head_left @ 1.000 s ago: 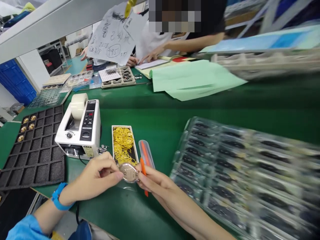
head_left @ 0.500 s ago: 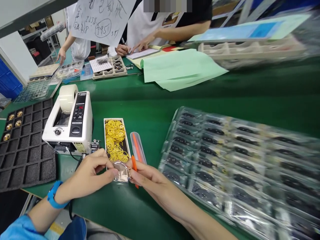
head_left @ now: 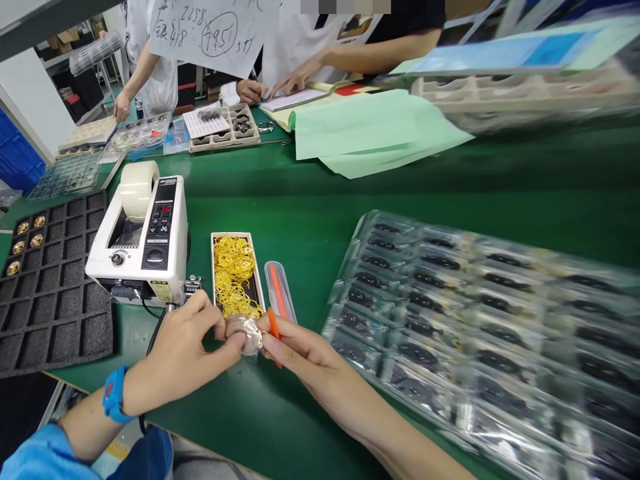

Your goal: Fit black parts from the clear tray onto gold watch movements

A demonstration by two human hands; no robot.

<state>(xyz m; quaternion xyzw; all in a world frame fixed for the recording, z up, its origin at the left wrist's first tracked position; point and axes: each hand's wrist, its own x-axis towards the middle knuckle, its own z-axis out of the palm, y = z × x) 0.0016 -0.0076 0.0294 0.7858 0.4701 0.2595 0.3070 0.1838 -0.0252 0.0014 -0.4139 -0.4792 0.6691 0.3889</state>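
Note:
Both hands meet at a small round watch case (head_left: 249, 331), shiny, with what looks like clear film over it. The thumb and fingers of my left hand (head_left: 193, 347) close on its left side. My right hand (head_left: 305, 353) pinches its right edge and also keeps a thin orange stick (head_left: 273, 325) between the fingers. Part of the case is hidden by the fingertips. Just beyond the hands lies a narrow white box (head_left: 257, 277) of yellow rings (head_left: 233, 263). Beside it rests a clear sleeve (head_left: 293, 310) with an orange strip inside.
A white tape dispenser (head_left: 173, 267) stands left of the box. Further left, a black foam tray (head_left: 55, 307) holds several gold round parts. Plastic trays (head_left: 373, 367) of dark discs fill the right side. Green sheets (head_left: 370, 127) lie ahead; two co-workers are across the table.
My left thumb has moved right across the watch case, covering more of it. The case looks turned or tilted, its face now catching glare. The view has shifted slightly.

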